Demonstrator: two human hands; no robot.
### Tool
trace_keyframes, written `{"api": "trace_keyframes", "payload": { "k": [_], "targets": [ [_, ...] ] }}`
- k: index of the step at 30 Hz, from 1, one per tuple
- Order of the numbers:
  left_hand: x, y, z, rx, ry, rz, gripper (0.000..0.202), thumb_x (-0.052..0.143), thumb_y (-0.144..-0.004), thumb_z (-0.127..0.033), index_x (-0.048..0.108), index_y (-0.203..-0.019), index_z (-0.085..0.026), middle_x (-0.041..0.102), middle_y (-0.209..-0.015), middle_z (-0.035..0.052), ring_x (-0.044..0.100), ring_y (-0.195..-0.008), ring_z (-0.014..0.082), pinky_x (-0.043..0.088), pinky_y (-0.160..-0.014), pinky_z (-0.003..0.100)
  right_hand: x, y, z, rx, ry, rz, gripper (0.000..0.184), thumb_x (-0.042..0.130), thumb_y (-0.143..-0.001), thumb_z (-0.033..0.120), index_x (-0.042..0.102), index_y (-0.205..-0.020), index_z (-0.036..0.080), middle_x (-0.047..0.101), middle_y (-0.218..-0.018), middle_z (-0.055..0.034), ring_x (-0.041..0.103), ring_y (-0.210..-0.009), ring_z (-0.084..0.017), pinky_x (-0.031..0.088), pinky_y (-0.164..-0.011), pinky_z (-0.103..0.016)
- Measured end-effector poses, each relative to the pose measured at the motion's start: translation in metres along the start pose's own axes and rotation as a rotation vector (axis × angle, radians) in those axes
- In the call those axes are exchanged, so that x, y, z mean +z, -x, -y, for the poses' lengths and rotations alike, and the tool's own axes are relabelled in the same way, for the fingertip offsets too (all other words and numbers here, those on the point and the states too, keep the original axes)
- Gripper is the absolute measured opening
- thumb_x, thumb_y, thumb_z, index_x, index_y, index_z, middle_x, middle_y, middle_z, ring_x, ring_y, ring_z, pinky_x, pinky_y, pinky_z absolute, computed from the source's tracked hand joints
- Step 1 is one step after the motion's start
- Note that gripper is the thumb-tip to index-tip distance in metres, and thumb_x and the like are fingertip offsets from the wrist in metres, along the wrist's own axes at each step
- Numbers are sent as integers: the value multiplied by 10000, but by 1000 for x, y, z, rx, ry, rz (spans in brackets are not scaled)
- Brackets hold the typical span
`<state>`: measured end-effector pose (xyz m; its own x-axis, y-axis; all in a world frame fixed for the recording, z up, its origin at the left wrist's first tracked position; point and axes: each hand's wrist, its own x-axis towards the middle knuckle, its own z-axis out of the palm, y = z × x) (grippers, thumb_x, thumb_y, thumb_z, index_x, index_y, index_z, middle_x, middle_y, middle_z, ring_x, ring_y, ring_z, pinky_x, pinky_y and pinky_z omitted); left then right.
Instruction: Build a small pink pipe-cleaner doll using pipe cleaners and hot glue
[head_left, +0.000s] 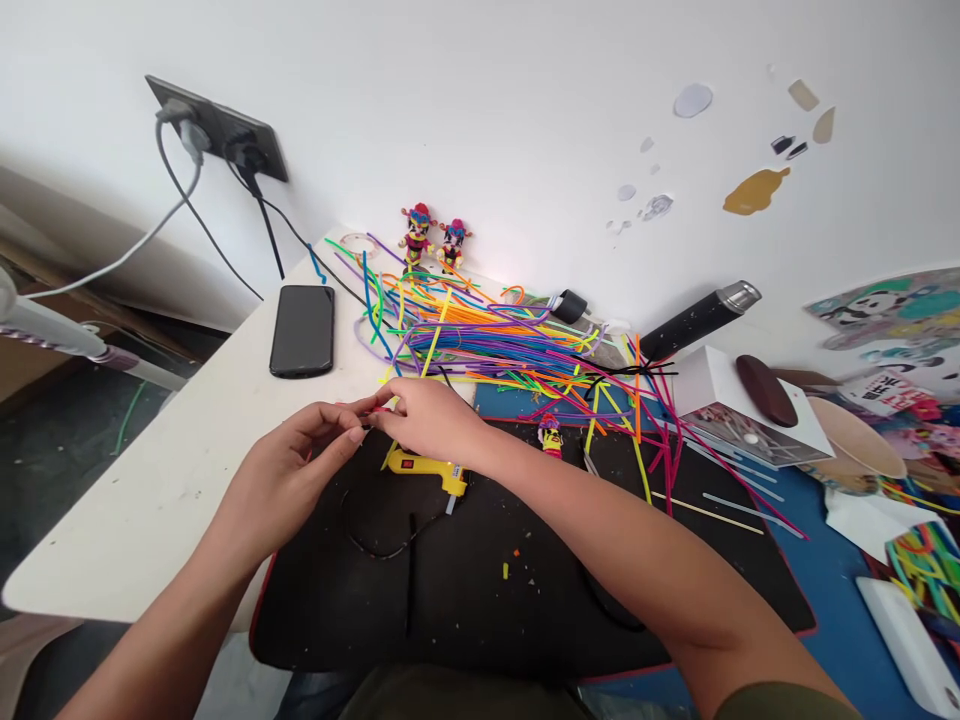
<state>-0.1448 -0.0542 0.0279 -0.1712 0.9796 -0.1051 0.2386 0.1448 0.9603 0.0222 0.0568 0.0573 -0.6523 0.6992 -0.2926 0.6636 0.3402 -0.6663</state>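
Note:
My left hand (300, 465) and my right hand (427, 415) meet above the black mat (525, 600), fingertips pinched together on a thin pink pipe cleaner piece (375, 408). A yellow glue gun (427, 468) lies on the mat just under my right hand. A black pipe cleaner (382, 545) curls on the mat below my hands. Behind my hands spreads a big heap of coloured pipe cleaners (495, 340). A small finished figure (550, 433) stands at the mat's far edge.
A black phone (302, 330) lies at the left on the white table (150, 500). Two little dolls (435, 240) stand by the wall. A black flask (701, 320), a white box (750, 405) and craft clutter fill the right. Cables run from a wall socket (217, 130).

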Motion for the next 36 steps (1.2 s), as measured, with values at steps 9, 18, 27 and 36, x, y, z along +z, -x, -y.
{"api": "trace_keyframes", "payload": {
  "k": [9, 18, 27, 36],
  "targets": [
    [32, 29, -41, -18, 186, 124, 335, 733, -914, -583, 663, -891, -256, 733, -1421, 122, 629, -1380, 380, 505, -1142, 516, -21, 68, -22, -18, -163, -100, 240, 632, -1030, 363, 752, -1159, 200, 562, -613, 70, 483, -547, -119, 267, -546, -255],
    [66, 34, -47, -73, 273, 264, 295, 763, -915, -528, 691, -878, -244, 761, -1356, 141, 665, -1329, 387, 554, -1075, 519, -40, 164, -68, 60, -65, -310, 239, 616, -1039, 407, 768, -974, 234, 550, -562, 62, 509, -523, -128, 315, -572, -264],
    [112, 41, -49, -123, 215, 426, 290, 758, -920, -530, 688, -897, -249, 785, -1303, 127, 702, -1278, 345, 527, -1122, 508, -5, 196, -95, 42, 174, -200, 200, 659, -1045, 394, 754, -1089, 223, 800, -868, -45, 724, -753, -205, 354, -652, -291],
    [116, 46, -52, -130, 156, 360, 331, 754, -906, -566, 679, -870, -245, 776, -1330, 142, 721, -1239, 364, 555, -1089, 527, 16, 189, -98, 20, -63, -260, 236, 696, -1009, 423, 698, -891, 218, 733, -763, -2, 662, -694, -165, 343, -625, -264]
  ]
}}
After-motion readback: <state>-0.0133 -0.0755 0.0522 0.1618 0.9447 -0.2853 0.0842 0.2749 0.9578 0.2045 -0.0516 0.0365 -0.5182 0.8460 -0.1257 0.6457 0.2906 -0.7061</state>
